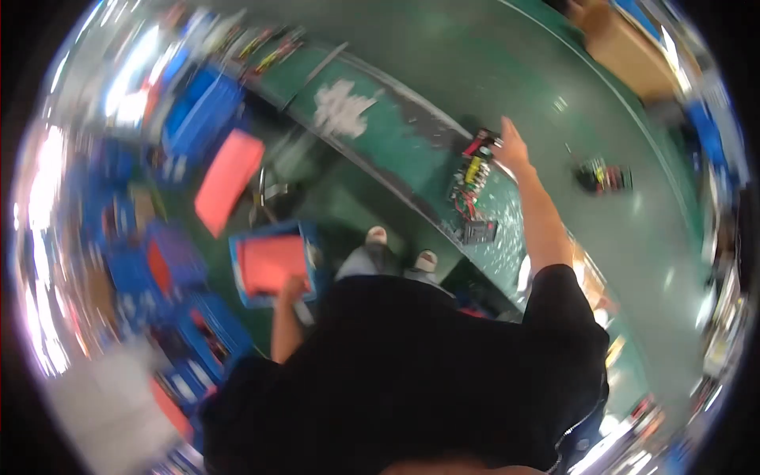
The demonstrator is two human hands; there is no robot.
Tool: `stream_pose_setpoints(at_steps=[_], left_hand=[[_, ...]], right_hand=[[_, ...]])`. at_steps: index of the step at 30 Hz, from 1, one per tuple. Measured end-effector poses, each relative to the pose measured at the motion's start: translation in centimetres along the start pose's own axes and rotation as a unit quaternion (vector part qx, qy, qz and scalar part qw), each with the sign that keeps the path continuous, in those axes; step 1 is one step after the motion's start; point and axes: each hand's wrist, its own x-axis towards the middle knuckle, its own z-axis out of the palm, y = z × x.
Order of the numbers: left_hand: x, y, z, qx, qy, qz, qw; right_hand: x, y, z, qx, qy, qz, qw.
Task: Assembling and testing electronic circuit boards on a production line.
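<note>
My right arm stretches forward over the green bench. My right hand (513,150) is at the far end of a dark electronic assembly (473,178) with yellow parts and red wires, its fingers against the black end piece. A dark grey box (479,231) lies at the assembly's near end. Low on the left, my left hand (292,290) is at the near right corner of a blue crate (240,273), over a pinkish-red sheet or pad (271,261) in it. Motion blur smears the left fingers, so their grip is unclear.
Another red pad (228,184) lies beyond the crate, near a metal stand (269,190). Blue bins (202,111) crowd the left. A second wired assembly (604,176) lies right of my right arm. Farther off are a white patch (343,108) and a cardboard box (625,51).
</note>
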Motion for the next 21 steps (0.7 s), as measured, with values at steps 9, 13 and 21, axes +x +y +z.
stream_pose_setpoints(at_steps=[9, 13, 21], left_hand=[[-15.7, 9.2, 6.3, -0.344, 0.196, -0.507, 0.766], [-20.9, 10.0, 19.9, -0.55, -0.006, -0.597, 0.583], [-14.6, 9.7, 19.3, -0.697, -0.033, -0.52, 0.493]], right_hand=[[4.5, -2.6, -8.9, -0.103, -0.398, 0.027, 0.911], [5.4, -12.0, -10.6, -0.183, -0.363, -0.032, 0.913], [0.9, -41.4, -6.2, -0.247, -0.255, -0.087, 0.931]])
